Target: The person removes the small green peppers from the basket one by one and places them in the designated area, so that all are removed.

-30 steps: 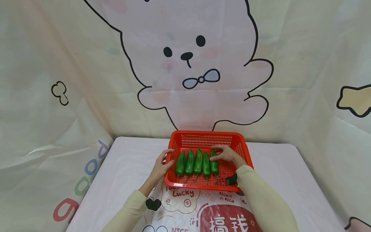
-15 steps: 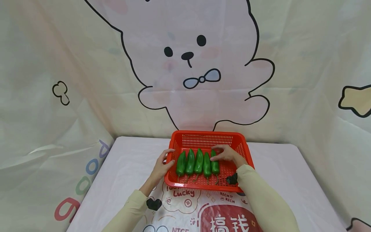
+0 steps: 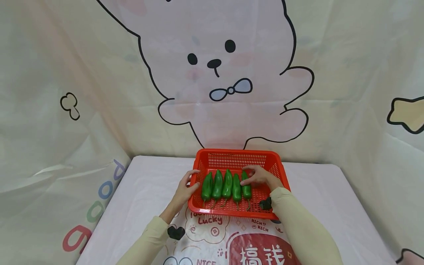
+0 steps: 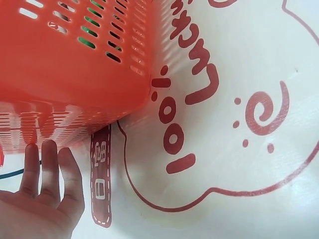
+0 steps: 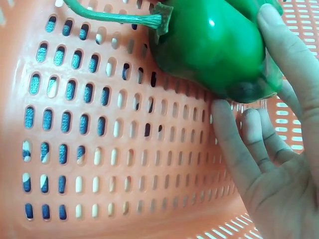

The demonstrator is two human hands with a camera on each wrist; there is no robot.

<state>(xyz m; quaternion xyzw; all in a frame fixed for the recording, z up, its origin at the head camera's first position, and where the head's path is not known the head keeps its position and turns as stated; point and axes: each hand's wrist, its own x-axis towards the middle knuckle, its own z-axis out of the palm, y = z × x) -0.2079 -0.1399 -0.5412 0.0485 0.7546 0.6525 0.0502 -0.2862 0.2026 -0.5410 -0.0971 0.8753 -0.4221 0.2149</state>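
Note:
In the head view several green chili peppers [image 3: 216, 186] lie side by side in a red plastic basket [image 3: 265, 212], stems toward the person. My right hand [image 3: 260, 177] pinches the rightmost chili pepper [image 3: 247, 192] near its far end. The right wrist view has this chili pepper [image 5: 209, 47] close up, with fingertips along both its sides. At the basket's left side, my left hand [image 3: 181, 191] holds the rim, thumb and forefinger over it. Below, the left wrist view has fingertips of the left hand [image 4: 47, 194] against the outer wall of the basket [image 4: 75, 74].
The basket stands on a white-covered table [image 3: 318, 191], over a printed mat [image 3: 205, 239] with red lettering. Behind the table hangs a cloth [image 3: 258, 121] with a cartoon animal. Dark heart-shaped patches [image 3: 176, 233] show near the wrists.
The rightmost chili pepper has shifted slightly to the right under my right hand, with a small gap beside its neighbour. My left hand and the basket have barely moved.

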